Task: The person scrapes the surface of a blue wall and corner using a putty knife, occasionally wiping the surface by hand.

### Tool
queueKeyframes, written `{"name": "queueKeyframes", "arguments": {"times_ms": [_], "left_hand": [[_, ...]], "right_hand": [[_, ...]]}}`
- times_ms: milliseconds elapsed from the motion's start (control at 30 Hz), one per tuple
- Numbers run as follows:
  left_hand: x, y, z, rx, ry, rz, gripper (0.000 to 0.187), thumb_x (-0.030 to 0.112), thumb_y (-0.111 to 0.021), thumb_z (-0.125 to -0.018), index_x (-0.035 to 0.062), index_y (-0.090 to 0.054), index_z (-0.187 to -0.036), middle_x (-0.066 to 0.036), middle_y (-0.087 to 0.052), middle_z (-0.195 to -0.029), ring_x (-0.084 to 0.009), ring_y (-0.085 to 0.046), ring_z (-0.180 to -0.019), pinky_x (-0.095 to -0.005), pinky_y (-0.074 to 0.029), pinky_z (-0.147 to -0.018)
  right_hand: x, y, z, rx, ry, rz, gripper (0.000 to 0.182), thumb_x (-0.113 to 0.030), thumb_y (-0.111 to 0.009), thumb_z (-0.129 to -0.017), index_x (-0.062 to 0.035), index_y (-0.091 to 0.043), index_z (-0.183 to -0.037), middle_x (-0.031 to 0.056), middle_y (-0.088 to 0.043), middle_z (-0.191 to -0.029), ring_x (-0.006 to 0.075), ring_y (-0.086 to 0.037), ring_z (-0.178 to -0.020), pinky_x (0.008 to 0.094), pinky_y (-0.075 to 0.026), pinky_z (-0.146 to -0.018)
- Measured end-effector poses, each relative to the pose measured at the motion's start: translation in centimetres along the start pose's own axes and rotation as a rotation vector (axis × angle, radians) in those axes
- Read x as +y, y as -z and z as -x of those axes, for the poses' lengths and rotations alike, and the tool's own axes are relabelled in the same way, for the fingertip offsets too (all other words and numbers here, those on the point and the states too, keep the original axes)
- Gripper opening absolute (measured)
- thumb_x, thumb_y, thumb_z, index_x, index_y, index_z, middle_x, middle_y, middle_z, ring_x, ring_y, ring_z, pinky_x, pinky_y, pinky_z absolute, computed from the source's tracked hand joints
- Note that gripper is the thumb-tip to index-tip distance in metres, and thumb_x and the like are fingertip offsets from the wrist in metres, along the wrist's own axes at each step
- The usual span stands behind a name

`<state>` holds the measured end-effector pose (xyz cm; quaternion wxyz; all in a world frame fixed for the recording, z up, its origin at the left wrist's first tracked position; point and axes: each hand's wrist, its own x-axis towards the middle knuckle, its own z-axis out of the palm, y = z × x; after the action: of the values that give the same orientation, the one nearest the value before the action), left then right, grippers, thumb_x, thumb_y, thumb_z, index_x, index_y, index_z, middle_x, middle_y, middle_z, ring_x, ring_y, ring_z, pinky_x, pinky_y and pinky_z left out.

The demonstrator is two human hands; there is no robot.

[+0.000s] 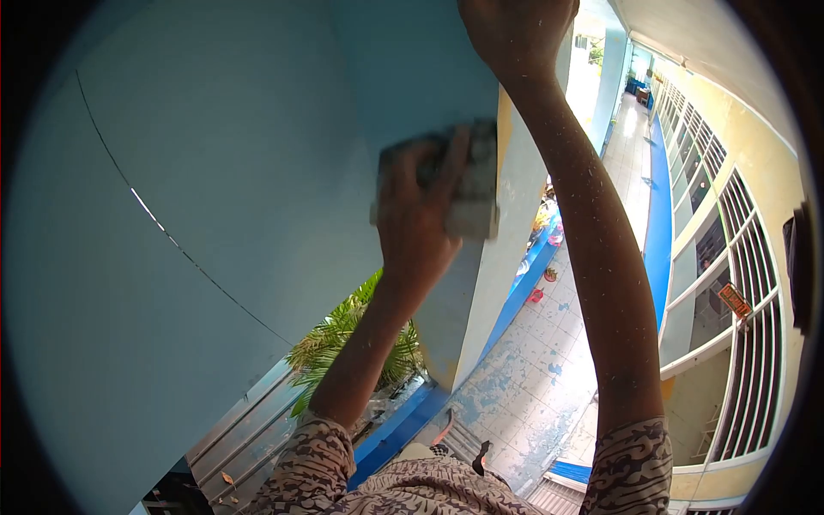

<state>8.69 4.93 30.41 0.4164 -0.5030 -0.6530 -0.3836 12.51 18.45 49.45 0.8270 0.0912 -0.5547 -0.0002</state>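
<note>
My left hand is closed on a blocky, rectangular grey-and-white thing with a dark upper face. Motion smears it, so its exact kind cannot be made out. It is at the blue-painted pillar, near the pillar's right edge. Higher up, my right hand is raised at the top of the view, by the same edge. Its fingers are cut off or turned away, so what they hold, if anything, is hidden. Pale specks dot my right forearm.
A large light-blue surface fills the left. Green palm leaves grow below it. A tiled walkway with peeling blue paint runs away to the right, beside barred windows. A small red thing lies by the blue ledge.
</note>
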Motion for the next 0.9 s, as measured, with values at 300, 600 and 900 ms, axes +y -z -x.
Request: {"name": "queueKeyframes", "arguments": {"times_ms": [300,600,900], "left_hand": [[-1.1,-0.6,5.3,-0.145,-0.039,-0.049,0.082,0.013,-0.079,-0.075,0.0262,-0.054,-0.152,-0.012,-0.052,-0.125,-0.0300,-0.058,-0.112,-0.0483,-0.049,-0.098],[0.2,-2.4,5.4,-0.076,0.018,-0.027,0.084,0.009,-0.080,-0.074,0.0246,-0.053,-0.152,-0.013,-0.051,-0.126,-0.0330,-0.056,-0.115,-0.0501,-0.048,-0.098],[0.0,-1.0,-3.0,0.150,-0.057,0.007,0.083,0.003,-0.080,-0.070,0.0210,-0.058,-0.149,-0.015,-0.054,-0.124,-0.0340,-0.061,-0.111,-0.0438,-0.054,-0.090]], "right_hand": [[-0.1,-0.1,0.1,0.006,-0.029,0.029,0.061,-0.007,-0.086,-0.075,-0.0068,-0.061,-0.130,0.0167,-0.065,-0.134,0.0361,-0.062,-0.126,0.0484,-0.050,-0.107],[-0.1,-0.1,-0.1,0.022,-0.021,0.043,0.057,-0.009,-0.088,-0.075,-0.0064,-0.064,-0.127,0.0160,-0.069,-0.129,0.0358,-0.065,-0.121,0.0487,-0.051,-0.104],[0.6,0.4,-0.4,0.026,0.024,0.063,0.057,-0.009,-0.088,-0.075,-0.0062,-0.063,-0.127,0.0162,-0.067,-0.131,0.0362,-0.063,-0.123,0.0499,-0.050,-0.106]]}}
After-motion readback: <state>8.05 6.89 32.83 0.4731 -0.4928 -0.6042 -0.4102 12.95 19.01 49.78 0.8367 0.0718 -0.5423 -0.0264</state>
